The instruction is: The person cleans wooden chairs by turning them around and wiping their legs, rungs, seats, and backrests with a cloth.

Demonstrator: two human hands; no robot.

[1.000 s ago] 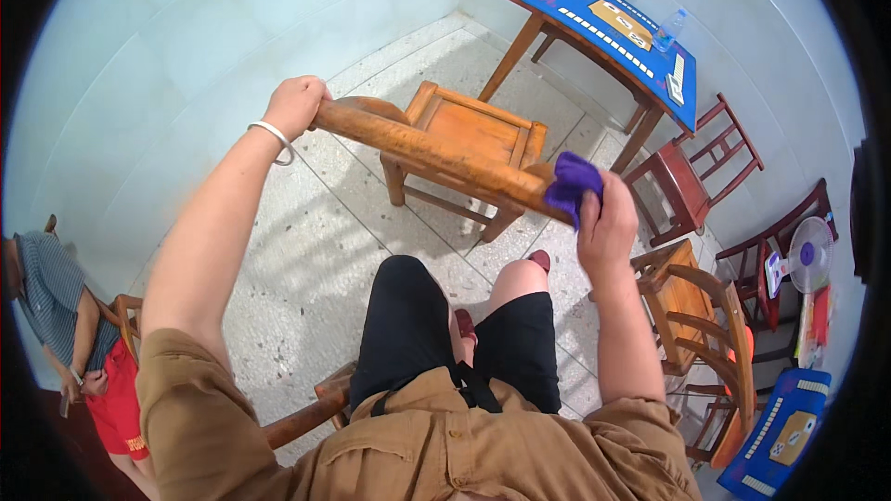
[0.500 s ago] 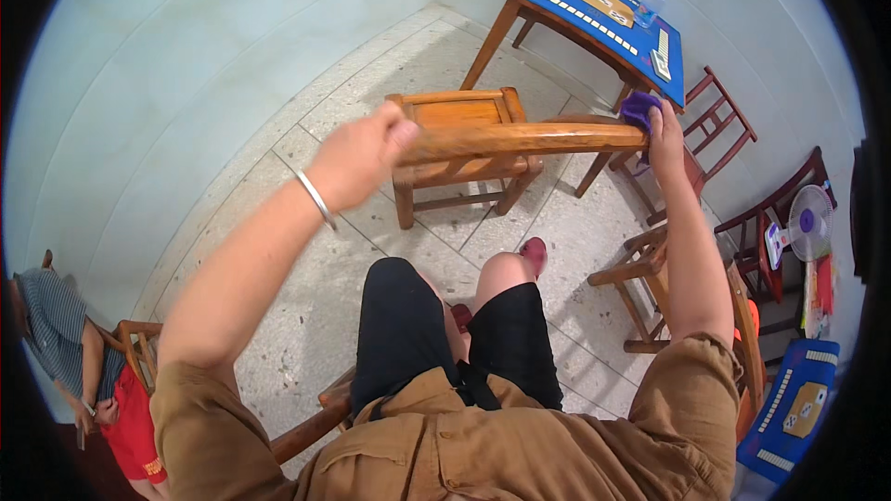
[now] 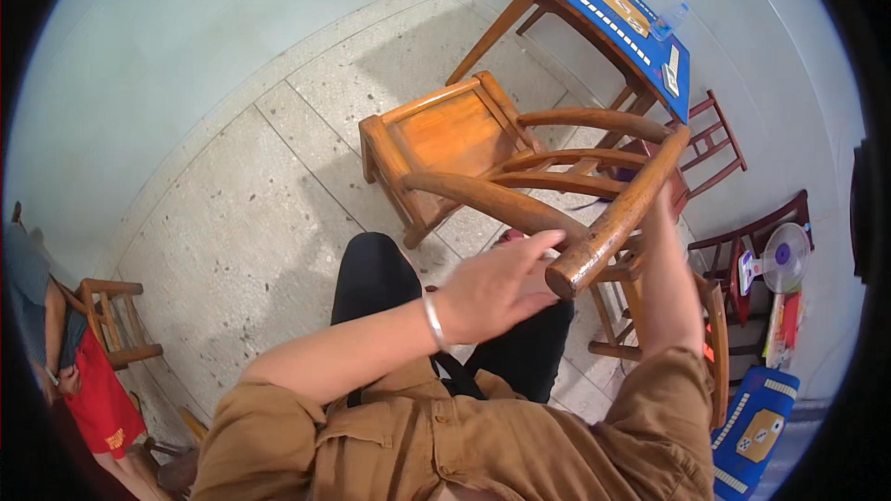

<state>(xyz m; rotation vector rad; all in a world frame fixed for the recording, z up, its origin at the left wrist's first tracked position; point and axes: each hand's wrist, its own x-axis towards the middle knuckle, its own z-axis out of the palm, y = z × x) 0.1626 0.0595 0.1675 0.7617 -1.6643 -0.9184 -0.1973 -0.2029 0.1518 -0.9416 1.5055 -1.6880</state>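
Observation:
A light wooden chair [image 3: 455,134] with a curved back is tipped toward me, its seat facing up and left. Its thick top rail [image 3: 622,213] runs diagonally from upper right down to a rounded end near my lap. My left hand [image 3: 501,286], a silver bangle on the wrist, lies with straight fingers against the rail beside that lower end. My right forearm rises behind the rail, and my right hand [image 3: 661,209] is mostly hidden behind its upper part, so its grip cannot be seen. I am seated, in black shorts and a brown shirt.
A blue-topped wooden table [image 3: 603,0] stands at the back right with dark red chairs [image 3: 715,139] under it. Another wooden chair [image 3: 715,334], a small fan [image 3: 784,255] and a blue board [image 3: 756,427] are at right. At far left are a person in red shorts [image 3: 83,390] and a stool [image 3: 116,315].
The chair has turned: its top rail swung from level to diagonal, the near end coming toward my lap with my left hand. The purple cloth in my right hand is no longer visible.

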